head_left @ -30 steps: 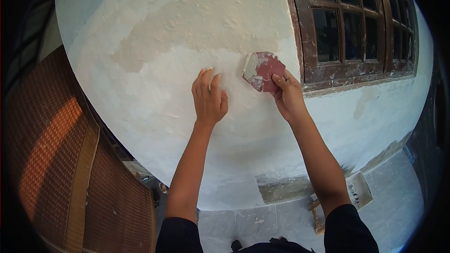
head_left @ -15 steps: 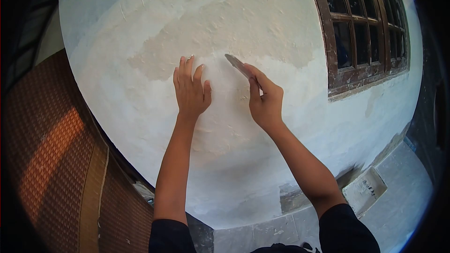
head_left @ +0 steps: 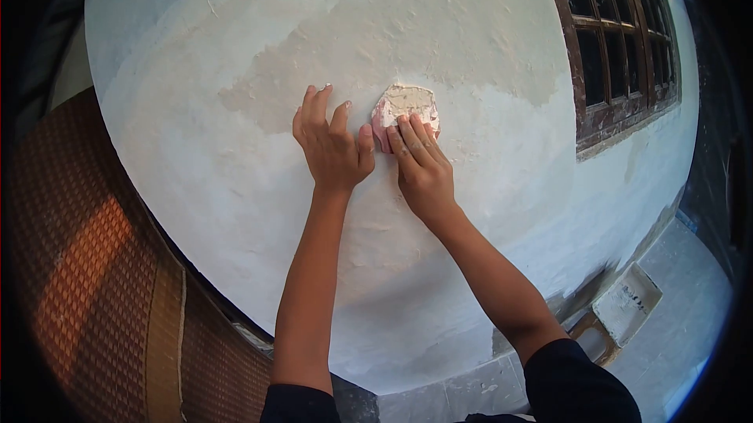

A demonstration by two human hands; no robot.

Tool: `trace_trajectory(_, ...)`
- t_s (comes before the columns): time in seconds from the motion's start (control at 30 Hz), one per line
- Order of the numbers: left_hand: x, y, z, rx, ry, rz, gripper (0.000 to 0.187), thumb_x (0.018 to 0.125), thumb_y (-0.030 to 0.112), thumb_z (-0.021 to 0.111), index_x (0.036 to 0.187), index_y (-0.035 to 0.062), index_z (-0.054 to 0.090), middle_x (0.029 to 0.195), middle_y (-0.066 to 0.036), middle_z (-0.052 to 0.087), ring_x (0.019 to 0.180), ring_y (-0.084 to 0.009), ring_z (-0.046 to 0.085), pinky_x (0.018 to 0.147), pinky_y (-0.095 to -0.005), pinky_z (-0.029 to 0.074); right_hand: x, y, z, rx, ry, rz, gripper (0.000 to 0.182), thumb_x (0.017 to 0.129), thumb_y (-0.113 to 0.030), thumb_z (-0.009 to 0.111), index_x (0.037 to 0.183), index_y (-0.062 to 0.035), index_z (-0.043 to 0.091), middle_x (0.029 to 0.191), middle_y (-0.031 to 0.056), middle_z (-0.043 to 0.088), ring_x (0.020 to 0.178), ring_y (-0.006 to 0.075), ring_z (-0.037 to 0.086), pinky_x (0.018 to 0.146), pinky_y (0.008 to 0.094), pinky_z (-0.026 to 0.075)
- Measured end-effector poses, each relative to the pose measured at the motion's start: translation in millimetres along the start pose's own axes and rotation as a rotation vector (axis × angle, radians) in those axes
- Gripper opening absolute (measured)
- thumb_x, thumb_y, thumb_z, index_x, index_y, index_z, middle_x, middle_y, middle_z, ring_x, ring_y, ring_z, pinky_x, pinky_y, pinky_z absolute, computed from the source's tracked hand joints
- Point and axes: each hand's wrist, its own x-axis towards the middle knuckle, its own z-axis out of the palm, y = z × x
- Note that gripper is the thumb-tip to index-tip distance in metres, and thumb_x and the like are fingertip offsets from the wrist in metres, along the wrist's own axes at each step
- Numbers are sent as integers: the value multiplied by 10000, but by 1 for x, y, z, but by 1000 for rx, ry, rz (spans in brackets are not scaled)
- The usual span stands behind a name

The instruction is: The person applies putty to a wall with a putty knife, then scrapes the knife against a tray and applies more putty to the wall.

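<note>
A pale wall (head_left: 486,188) with a greyish, rough patch across its upper part fills the middle of the view. My right hand (head_left: 424,168) holds a flat pinkish scraper (head_left: 407,105), coated with cream-coloured paste, against the wall, its fingers lying over the lower part. To its left my left hand (head_left: 336,141) is raised at the wall with fingers apart and holds nothing. White specks show on the fingertips of both hands.
A brown wooden window (head_left: 608,54) with dark panes is at the upper right. A white, stained tray (head_left: 627,304) lies at the lower right on the grey tiled floor (head_left: 667,344). Brown woven panels (head_left: 86,266) stand at the left.
The scraper has turned from edge-on to lying broad side towards me, and my right hand has moved slightly down and left. My left hand appears slightly further right, nearer the scraper.
</note>
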Motion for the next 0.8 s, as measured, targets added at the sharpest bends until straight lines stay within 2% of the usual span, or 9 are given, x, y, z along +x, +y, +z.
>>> trace_trajectory(0.13, -1, -1, 1, -17, 47, -15, 385, 979, 303, 445, 1273, 59, 396, 1351, -219, 437, 1290, -409, 413, 1038, -525, 261, -3, -2, 10, -48, -24, 23, 403, 824, 14, 591, 1224, -1, 642, 1323, 209, 585, 1266, 371, 548, 1047, 506, 466)
trace_trajectory(0.2, -3, -1, 1, -25, 56, -14, 384, 978, 301, 445, 1271, 56, 396, 1343, -217, 440, 1283, -407, 414, 1038, -522, 256, -1, -5, 8, -115, -46, 47, 394, 800, 82, 587, 1171, -14, 678, 1291, 189, 620, 1239, 351, 576, 1039, 483, 479)
trace_trajectory(0.33, -2, -2, 0, -36, 40, 6, 383, 977, 306, 444, 1263, 54, 402, 1338, -219, 441, 1283, -408, 411, 1038, -522, 255, -4, -6, 7, -105, -64, 64, 398, 799, 82, 581, 1174, -14, 676, 1291, 189, 620, 1238, 349, 576, 1045, 484, 474)
trace_trajectory(0.43, -1, -2, 0, -38, 30, 7, 385, 971, 301, 447, 1261, 52, 407, 1338, -218, 442, 1283, -409, 409, 1038, -523, 255, -13, -9, 1, -47, -116, 62, 406, 823, -11, 590, 1226, 8, 637, 1341, 207, 572, 1280, 371, 533, 1071, 509, 439)
trace_trajectory(0.6, 1, -1, -1, -18, -1, 3, 392, 952, 284, 460, 1260, 46, 414, 1338, -216, 444, 1289, -405, 403, 1036, -529, 255, -24, -20, -36, 86, -136, 57, 456, 748, 72, 611, 1196, -4, 647, 1227, 175, 648, 1246, 331, 572, 1063, 479, 449)
trace_trajectory(0.63, 2, -2, -1, -17, -12, 2, 389, 950, 277, 465, 1257, 43, 419, 1337, -213, 446, 1290, -404, 402, 1034, -530, 257, -18, -20, -48, 66, -61, 25, 485, 727, 100, 605, 1197, -12, 647, 1139, 145, 684, 1119, 306, 641, 979, 459, 493)
trace_trajectory(0.67, 2, -1, -2, -17, -24, -2, 386, 947, 270, 471, 1254, 41, 424, 1335, -210, 448, 1291, -402, 401, 1032, -532, 259, -9, -18, -60, 64, -60, 28, 485, 727, 100, 605, 1197, -12, 647, 1139, 145, 684, 1119, 306, 641, 979, 459, 493)
trace_trajectory(0.73, 5, 0, -3, -25, -43, -6, 390, 951, 276, 480, 1255, 38, 427, 1340, -207, 447, 1290, -407, 406, 1035, -532, 257, 12, -9, -79, 102, -27, 137, 502, 736, 121, 586, 1214, -21, 645, 1038, 133, 690, 949, 295, 661, 869, 439, 507)
trace_trajectory(0.8, 11, 2, -3, -28, -61, -9, 395, 954, 282, 489, 1257, 36, 429, 1345, -204, 447, 1289, -412, 411, 1037, -533, 256, 39, 3, -88, 156, -55, 341, 517, 761, 131, 568, 1247, -33, 634, 940, 133, 670, 829, 300, 635, 800, 431, 499)
